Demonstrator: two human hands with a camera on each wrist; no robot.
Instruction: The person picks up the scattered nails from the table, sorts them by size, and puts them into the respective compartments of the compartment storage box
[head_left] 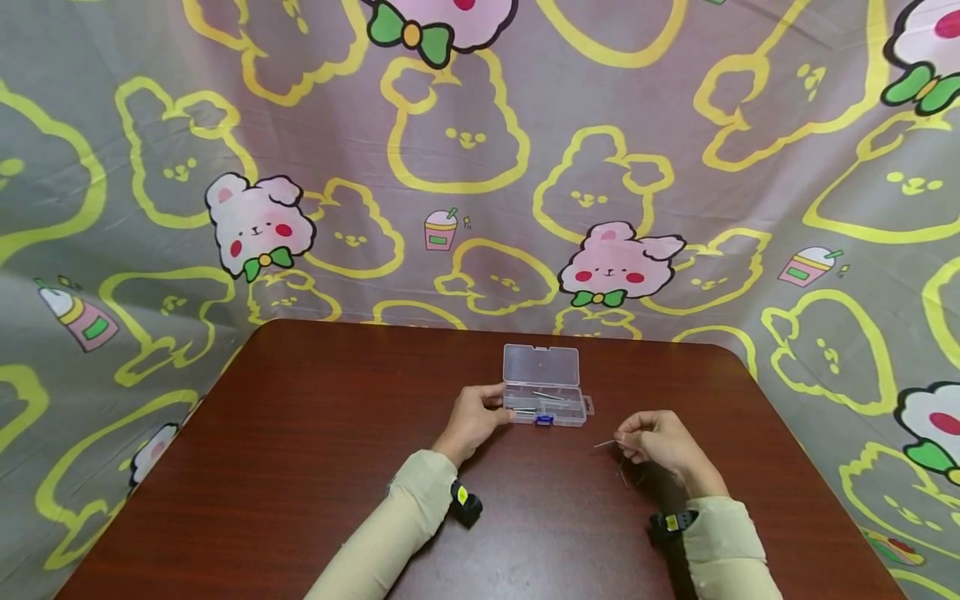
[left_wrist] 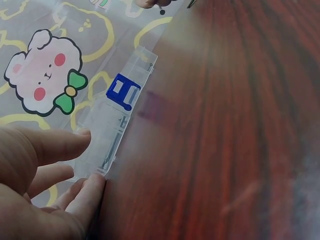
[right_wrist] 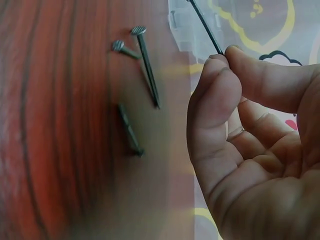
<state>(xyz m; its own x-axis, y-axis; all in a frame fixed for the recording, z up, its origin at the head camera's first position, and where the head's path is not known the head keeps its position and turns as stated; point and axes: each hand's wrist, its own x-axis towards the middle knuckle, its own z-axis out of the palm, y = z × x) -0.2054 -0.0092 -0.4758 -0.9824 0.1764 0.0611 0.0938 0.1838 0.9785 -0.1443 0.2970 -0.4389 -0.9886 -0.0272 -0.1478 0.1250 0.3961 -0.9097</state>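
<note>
Left hand [head_left: 474, 419] rests fingers against the left end of the box [head_left: 545, 406], fingers fairly straight, touching not clamping. Right hand [head_left: 658, 442] pinches a nail [head_left: 604, 443] between thumb and forefinger, tip pointing to 9 o'clock, off the table [head_left: 300, 467]. Hands well apart. Box sits at 12 o'clock from both, lid [head_left: 542, 365] open and laid back, near the far edge; open room left, right and front. Right wrist view shows three loose nails [right_wrist: 145, 65] on the wood beside the hand, barely seen from the head. Left wrist view shows a blue latch [left_wrist: 122, 91] on the box. Dark red wood table; cartoon cloth [head_left: 465, 167] hangs behind and beside it.
</note>
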